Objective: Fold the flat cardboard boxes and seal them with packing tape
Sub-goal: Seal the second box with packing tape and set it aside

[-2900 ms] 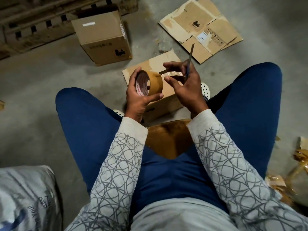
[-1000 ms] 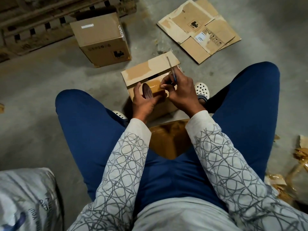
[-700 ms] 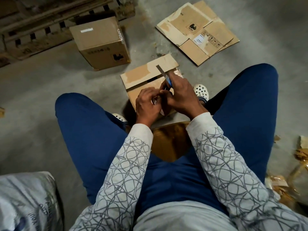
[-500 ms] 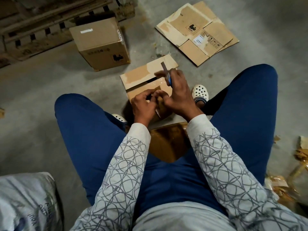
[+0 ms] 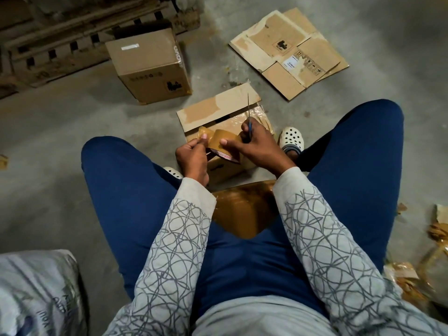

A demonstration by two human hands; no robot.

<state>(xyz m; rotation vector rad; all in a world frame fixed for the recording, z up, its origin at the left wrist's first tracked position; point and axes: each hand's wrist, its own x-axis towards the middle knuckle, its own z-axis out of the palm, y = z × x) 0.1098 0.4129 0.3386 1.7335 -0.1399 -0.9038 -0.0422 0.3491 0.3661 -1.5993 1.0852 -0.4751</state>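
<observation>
The open-flapped cardboard box [image 5: 219,110] sits on the floor [image 5: 72,112] just beyond both hands: left hand [image 5: 194,158] pinches the tape's free end, right hand [image 5: 259,149] grips the packing tape roll [image 5: 229,137] and a blade [image 5: 248,105], strip stretched left-right.

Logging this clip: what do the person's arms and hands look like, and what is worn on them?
The left sleeve and right sleeve are long and pale grey, printed with darker grey looping scribbled lines and ending in plain cuffs. The left hand and right hand are bare: no gloves, no ring or watch in view.
</observation>
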